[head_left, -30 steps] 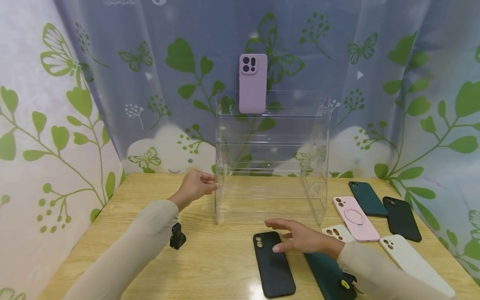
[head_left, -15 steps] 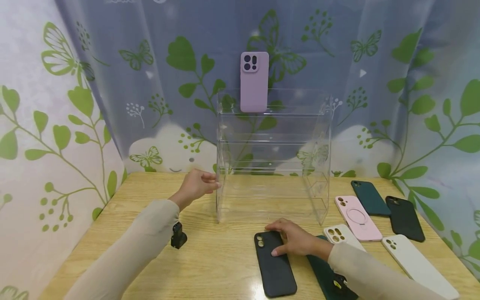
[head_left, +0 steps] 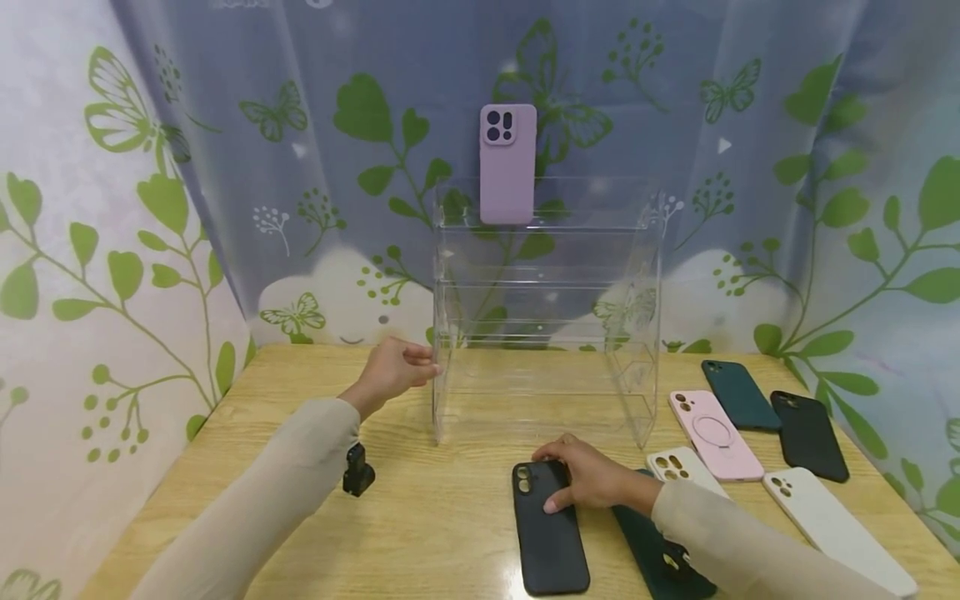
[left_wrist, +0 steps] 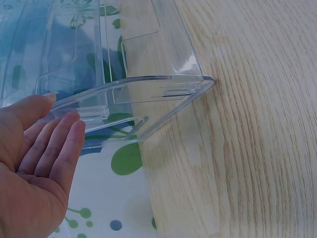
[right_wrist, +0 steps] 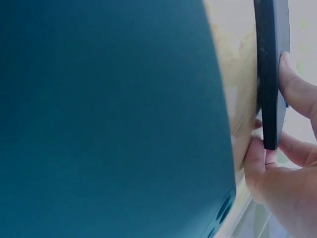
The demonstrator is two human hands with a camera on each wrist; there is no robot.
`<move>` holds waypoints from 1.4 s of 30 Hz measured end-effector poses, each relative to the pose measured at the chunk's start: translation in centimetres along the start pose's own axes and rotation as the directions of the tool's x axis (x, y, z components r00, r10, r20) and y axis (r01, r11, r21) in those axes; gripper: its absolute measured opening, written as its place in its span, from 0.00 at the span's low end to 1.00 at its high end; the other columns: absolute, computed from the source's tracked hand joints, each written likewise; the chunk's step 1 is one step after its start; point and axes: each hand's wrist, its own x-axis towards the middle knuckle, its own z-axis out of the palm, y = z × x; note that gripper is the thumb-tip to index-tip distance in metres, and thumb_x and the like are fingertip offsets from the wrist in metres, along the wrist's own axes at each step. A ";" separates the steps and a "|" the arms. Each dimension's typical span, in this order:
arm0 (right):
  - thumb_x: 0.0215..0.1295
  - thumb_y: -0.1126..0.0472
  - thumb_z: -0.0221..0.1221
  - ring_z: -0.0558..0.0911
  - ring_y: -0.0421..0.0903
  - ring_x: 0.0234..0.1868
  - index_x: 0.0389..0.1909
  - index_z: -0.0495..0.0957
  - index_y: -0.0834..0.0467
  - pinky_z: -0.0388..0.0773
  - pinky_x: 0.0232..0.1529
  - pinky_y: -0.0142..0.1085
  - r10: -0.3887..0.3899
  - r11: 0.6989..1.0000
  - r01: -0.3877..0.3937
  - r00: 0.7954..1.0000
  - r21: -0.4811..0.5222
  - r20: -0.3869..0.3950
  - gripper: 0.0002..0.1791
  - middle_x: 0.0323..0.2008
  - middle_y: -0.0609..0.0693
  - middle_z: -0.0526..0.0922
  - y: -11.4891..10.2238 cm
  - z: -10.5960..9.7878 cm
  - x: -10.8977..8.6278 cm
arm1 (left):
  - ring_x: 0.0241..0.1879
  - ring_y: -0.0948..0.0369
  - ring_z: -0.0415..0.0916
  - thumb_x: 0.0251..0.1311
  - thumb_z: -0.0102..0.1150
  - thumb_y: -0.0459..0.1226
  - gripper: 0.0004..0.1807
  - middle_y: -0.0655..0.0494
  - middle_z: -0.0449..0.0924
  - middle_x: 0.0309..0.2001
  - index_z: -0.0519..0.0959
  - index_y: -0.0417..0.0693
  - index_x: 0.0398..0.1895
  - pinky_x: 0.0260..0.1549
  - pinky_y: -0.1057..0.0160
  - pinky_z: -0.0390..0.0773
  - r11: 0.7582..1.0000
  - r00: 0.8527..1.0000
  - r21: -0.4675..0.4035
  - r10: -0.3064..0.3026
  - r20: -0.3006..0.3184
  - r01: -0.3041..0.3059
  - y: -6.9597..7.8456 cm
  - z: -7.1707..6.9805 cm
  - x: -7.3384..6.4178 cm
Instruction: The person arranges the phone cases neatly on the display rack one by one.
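My left hand [head_left: 390,375] pinches the left side edge of a clear tiered display stand [head_left: 543,333]. In the left wrist view its thumb and fingers [left_wrist: 62,158] meet at that clear edge. Toward the front of the table, my right hand [head_left: 588,473] grips a black phone case [head_left: 551,542] near its upper right, thumb on the face and fingers around the edge. The right wrist view has this black case [right_wrist: 270,74] edge-on between thumb and fingers. A lilac phone case [head_left: 508,171] stands upright on the top tier.
A dark teal case [head_left: 652,542] lies partly beneath my right forearm and fills much of the right wrist view. To the right lie a pink case [head_left: 720,442], another teal one [head_left: 741,398], a black one [head_left: 810,437] and two white ones [head_left: 840,529], [head_left: 690,471].
My right hand has come down onto the black case, its thumb and fingers closing on it. The case has shifted very slightly. My left hand stays at the stand's edge.
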 end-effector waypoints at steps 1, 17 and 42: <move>0.48 0.50 0.74 0.70 0.43 0.41 0.54 0.76 0.63 0.72 0.43 0.36 -0.003 1.000 0.003 1.000 0.006 -0.005 0.34 0.43 0.51 0.72 0.0 0.0 0.0 | 0.47 0.49 0.81 0.59 0.65 0.33 0.23 0.38 0.79 0.49 0.75 0.31 0.57 0.46 0.56 0.84 1.000 1.000 0.000 0.000 0.000 0.000 0.0 0.0 0.0; 0.58 0.63 0.67 0.76 0.59 0.56 0.53 0.79 0.63 0.80 0.52 0.48 0.213 0.919 -0.210 0.977 0.334 0.029 0.21 0.54 0.61 0.78 -1.1 -2.2 -0.4 | 0.45 0.50 0.81 0.60 0.64 0.32 0.22 0.38 0.80 0.49 0.76 0.32 0.56 0.43 0.59 0.85 1.000 1.000 0.015 0.002 -0.004 -0.002 0.0 0.0 -0.2; 0.68 0.63 0.58 0.84 0.49 0.45 0.63 0.67 0.67 0.82 0.51 0.42 0.223 0.918 -0.122 0.945 0.377 -0.238 0.25 0.53 0.65 0.77 -7.2 -15.8 0.3 | 0.46 0.49 0.81 0.60 0.64 0.32 0.22 0.37 0.79 0.50 0.76 0.31 0.56 0.44 0.58 0.85 1.000 1.000 0.008 0.022 -0.002 -0.022 -0.1 -0.1 -0.1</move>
